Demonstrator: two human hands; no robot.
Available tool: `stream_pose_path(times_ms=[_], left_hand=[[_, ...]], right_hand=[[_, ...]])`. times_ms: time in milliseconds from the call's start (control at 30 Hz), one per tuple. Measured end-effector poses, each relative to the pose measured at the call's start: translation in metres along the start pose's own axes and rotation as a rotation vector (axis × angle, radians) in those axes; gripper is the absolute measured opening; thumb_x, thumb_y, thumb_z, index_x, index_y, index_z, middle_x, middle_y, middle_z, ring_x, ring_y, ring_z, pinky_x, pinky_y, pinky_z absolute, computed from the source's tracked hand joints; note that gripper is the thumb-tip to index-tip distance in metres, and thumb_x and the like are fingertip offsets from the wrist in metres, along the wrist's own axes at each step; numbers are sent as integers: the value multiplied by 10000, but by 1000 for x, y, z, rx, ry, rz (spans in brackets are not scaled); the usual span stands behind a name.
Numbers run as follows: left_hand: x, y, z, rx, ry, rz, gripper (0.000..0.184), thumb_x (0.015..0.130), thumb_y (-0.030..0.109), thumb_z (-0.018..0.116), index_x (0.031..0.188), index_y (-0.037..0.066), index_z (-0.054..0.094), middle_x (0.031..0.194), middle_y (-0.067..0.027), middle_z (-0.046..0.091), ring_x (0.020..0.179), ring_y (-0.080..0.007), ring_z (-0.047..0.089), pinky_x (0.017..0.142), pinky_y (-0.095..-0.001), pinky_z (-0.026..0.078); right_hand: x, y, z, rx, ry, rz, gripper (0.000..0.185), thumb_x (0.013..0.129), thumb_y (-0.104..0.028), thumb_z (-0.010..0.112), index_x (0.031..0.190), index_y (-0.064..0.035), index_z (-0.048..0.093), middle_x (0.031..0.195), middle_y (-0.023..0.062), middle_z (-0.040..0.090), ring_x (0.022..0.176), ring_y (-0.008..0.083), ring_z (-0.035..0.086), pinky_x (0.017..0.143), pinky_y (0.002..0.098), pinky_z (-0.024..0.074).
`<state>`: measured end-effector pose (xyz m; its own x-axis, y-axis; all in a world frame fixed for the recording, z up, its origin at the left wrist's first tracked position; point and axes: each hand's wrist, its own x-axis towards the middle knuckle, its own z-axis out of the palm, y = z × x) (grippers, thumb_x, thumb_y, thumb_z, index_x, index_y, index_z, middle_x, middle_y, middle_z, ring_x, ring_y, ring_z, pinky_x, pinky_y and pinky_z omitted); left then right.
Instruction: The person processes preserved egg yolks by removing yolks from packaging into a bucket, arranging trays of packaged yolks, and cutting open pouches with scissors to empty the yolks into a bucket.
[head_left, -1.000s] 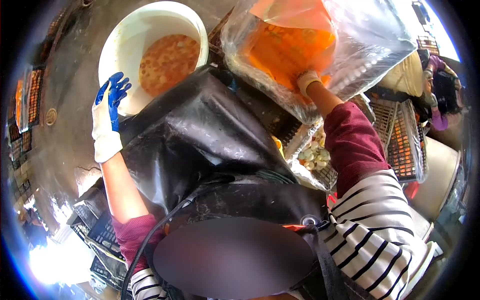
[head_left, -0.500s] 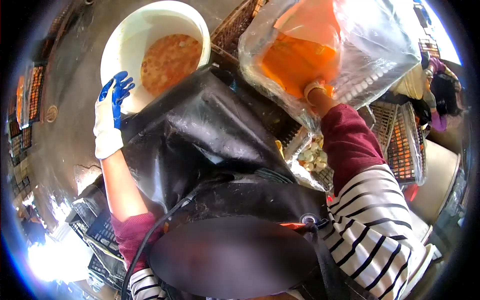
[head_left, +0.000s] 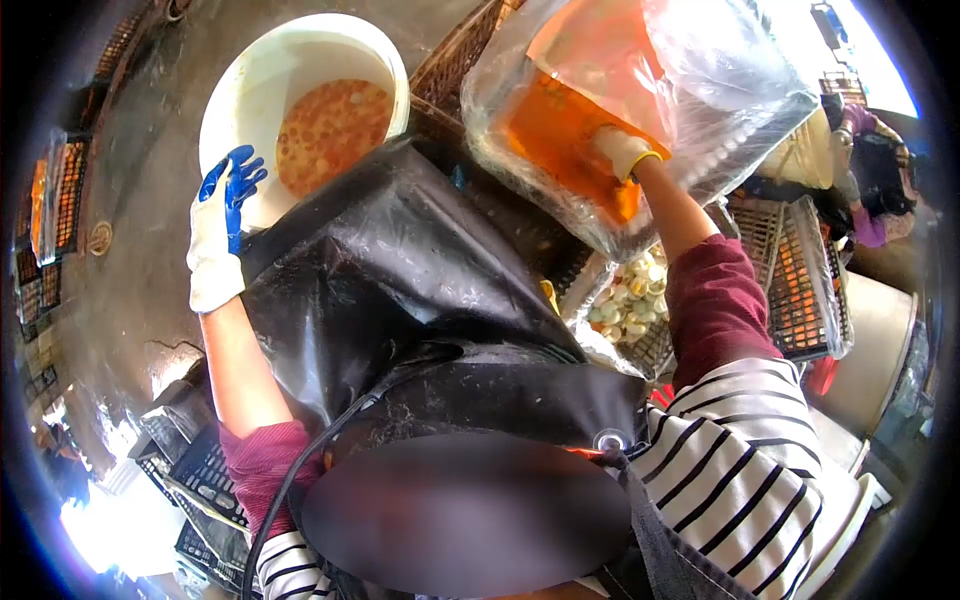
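Observation:
My left hand, in a white glove with a blue-coated palm, is at the near left rim of a white bucket. Its fingers are apart and nothing is in them. Orange-brown liquid with pieces floating in it lies inside the bucket. On the other side, my right hand, in a pale glove with a yellow cuff, is inside a clear plastic liner. It is over bright orange material in that liner. The right fingers are blurred and partly hidden, so their grip does not show.
A black apron covers my lap between bucket and liner. Below the liner stands a crate of pale round pieces. Stacked crates with orange contents are at right, near another person. More black crates stand at lower left.
My right hand has come up over the orange material, so more of its glove shows. The crate of pale pieces is less covered by my sleeve. My left hand stays by the bucket.

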<state>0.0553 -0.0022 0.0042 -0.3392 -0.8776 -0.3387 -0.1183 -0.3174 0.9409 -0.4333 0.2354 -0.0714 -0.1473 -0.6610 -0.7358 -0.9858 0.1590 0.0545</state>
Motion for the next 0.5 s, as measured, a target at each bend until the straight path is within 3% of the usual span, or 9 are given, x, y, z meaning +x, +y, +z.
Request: stream_pose_path(times_ms=[167,300,400,500], left_hand=[[-2,-4,-1,-4,26,43,374,933,229,445,1185,-37,516,1157,-128,576,990,-257,593,825,-296,436],[-4,-4,-4,-37,9,43,324,921,188,485,1173,-12,526,1155,-136,579,988,-240,598,853,-314,447],[-5,-5,-4,-32,5,58,323,920,189,488,1173,-7,527,1156,-135,579,992,-241,596,849,-312,447],[-5,-4,-3,-33,-2,42,322,922,188,484,1174,-7,527,1158,-136,578,997,-242,595,849,-311,446]], right_hand=[[-22,6,-17,98,338,-216,367,755,-255,584,1110,-159,586,1091,125,585,1029,283,545,823,390,456],[-35,-14,-38,-44,212,-149,570,651,-169,663,1191,-75,509,1060,150,582,1036,320,536,905,356,425],[8,10,22,57,79,58,495,680,-180,646,1158,-81,561,1087,132,597,1041,300,550,913,370,418],[6,-4,63,-386,50,72,419,706,-175,628,1113,-81,606,1145,127,587,1049,289,559,897,394,428]])
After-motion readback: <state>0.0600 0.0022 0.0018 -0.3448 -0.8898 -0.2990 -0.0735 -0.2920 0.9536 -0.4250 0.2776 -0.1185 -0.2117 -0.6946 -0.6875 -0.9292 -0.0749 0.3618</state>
